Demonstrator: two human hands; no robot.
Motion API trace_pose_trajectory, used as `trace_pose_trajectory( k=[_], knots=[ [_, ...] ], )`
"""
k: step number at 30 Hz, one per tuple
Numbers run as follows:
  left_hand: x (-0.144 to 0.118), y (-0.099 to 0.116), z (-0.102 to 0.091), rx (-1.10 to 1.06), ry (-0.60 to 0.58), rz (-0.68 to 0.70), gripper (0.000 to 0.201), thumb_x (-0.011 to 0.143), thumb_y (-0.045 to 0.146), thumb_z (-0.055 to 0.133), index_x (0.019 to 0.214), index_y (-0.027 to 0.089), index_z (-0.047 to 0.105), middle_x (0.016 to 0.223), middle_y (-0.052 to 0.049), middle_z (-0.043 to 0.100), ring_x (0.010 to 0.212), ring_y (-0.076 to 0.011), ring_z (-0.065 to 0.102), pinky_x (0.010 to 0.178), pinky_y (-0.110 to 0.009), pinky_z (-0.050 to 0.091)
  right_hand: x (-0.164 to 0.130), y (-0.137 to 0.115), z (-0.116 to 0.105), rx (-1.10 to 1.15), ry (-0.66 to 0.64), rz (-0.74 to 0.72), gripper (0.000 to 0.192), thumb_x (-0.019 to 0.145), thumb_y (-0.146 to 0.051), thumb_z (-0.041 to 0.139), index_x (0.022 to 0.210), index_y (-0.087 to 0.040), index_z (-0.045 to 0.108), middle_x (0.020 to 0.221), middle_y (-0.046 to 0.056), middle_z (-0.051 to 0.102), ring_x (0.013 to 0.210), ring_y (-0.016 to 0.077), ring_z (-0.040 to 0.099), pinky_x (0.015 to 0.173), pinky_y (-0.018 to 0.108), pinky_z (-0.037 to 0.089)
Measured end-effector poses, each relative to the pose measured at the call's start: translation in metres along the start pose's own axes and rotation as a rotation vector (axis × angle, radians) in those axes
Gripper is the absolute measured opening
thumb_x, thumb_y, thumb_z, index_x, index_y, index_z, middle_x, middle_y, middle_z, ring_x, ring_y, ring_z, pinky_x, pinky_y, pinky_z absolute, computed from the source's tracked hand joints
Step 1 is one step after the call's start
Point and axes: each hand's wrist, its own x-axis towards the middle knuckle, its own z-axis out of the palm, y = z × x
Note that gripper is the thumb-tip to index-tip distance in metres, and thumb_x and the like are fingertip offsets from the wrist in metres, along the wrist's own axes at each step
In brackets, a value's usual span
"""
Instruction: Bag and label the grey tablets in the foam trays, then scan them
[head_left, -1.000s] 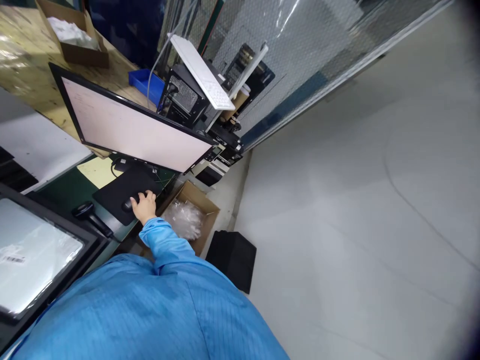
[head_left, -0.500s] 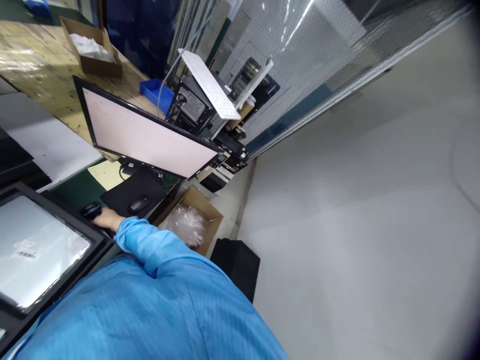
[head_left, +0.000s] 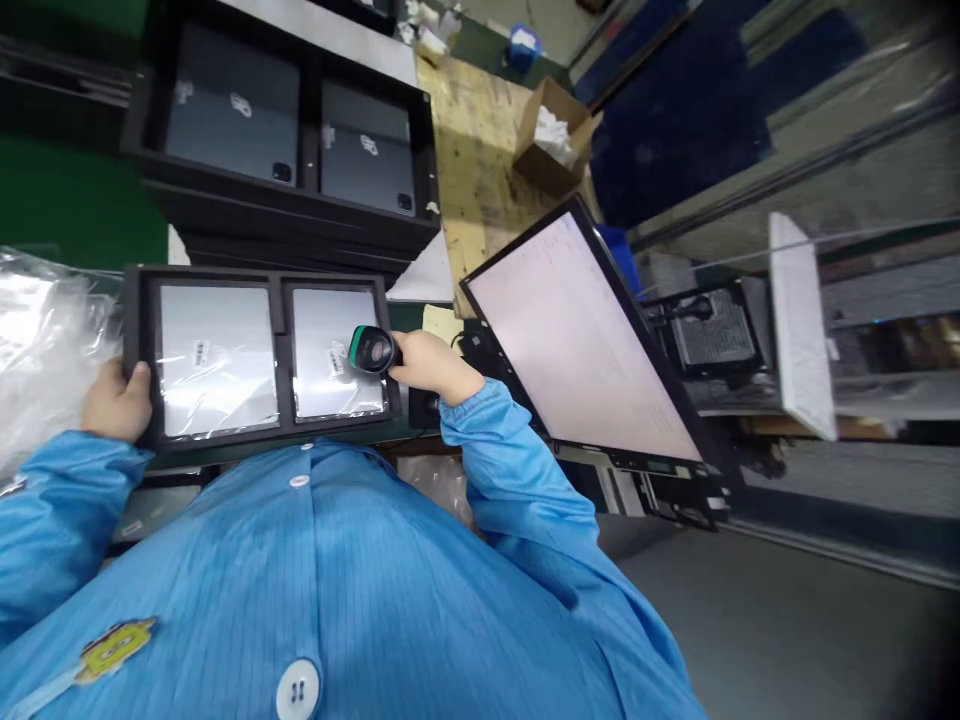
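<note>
A black foam tray [head_left: 281, 345] lies in front of me with two wrapped tablets in its compartments. The left tablet [head_left: 217, 390] and the right tablet [head_left: 330, 390] each carry a small barcode label. My left hand [head_left: 116, 402] grips the tray's left edge, the thumb at the rim; part of the fingers is hidden. In my right hand [head_left: 429, 362] a barcode scanner [head_left: 373, 349] is held above the right tablet, covering part of it. Behind stands a stack of black trays [head_left: 300, 215], the top one holding two dark tablets.
A monitor [head_left: 585, 340] stands tilted to the right, with a mouse [head_left: 425, 405] near it. Clear plastic bags [head_left: 45, 350] lie at the left. An open cardboard box [head_left: 551, 180] rests on the wooden surface [head_left: 476, 150] behind.
My view has swung left onto the trays. The scanner in my right hand now sits over the right tablet. My left hand has come into view at the tray's edge.
</note>
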Motion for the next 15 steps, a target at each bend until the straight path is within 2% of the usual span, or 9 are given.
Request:
trace_pose_trajectory(
  k=[4,8,12,15],
  knots=[
    [0.010,-0.003,0.010,-0.076,-0.021,0.013,0.063,0.095,0.043,0.039,0.147,0.009,0.052,0.134,-0.025,0.065,0.128,-0.0449,0.061,0.106,-0.059,0.051,0.015,-0.026,0.004,-0.227,-0.162,-0.051,0.034,0.086,-0.021,0.066,0.119,-0.014,0.072,0.108,0.016,0.078,0.100,0.0315,0.073,0.082,0.033,0.050],
    [0.009,-0.008,0.013,-0.120,-0.019,0.040,0.062,0.097,0.042,0.040,0.150,0.011,0.051,0.132,-0.023,0.066,0.127,-0.0430,0.061,0.107,-0.059,0.050,0.024,-0.034,0.008,-0.311,-0.190,-0.083,0.031,0.085,-0.022,0.067,0.116,-0.015,0.073,0.106,0.015,0.077,0.100,0.0321,0.073,0.081,0.034,0.049],
    [0.011,-0.010,0.014,-0.135,-0.024,0.049,0.062,0.097,0.041,0.041,0.149,0.009,0.053,0.128,-0.022,0.068,0.122,-0.0413,0.062,0.106,-0.057,0.051,0.023,-0.029,0.010,-0.257,-0.140,-0.046,0.030,0.082,-0.019,0.071,0.112,-0.016,0.074,0.103,0.014,0.077,0.102,0.0321,0.073,0.085,0.034,0.050],
    [0.012,-0.010,0.014,-0.136,-0.027,0.062,0.062,0.097,0.041,0.040,0.148,0.008,0.053,0.127,-0.022,0.068,0.119,-0.0410,0.062,0.104,-0.055,0.052,0.019,-0.004,0.023,-0.048,0.048,0.131,0.032,0.084,-0.023,0.073,0.115,-0.016,0.072,0.105,0.013,0.078,0.101,0.0301,0.073,0.089,0.034,0.053]
  ],
)
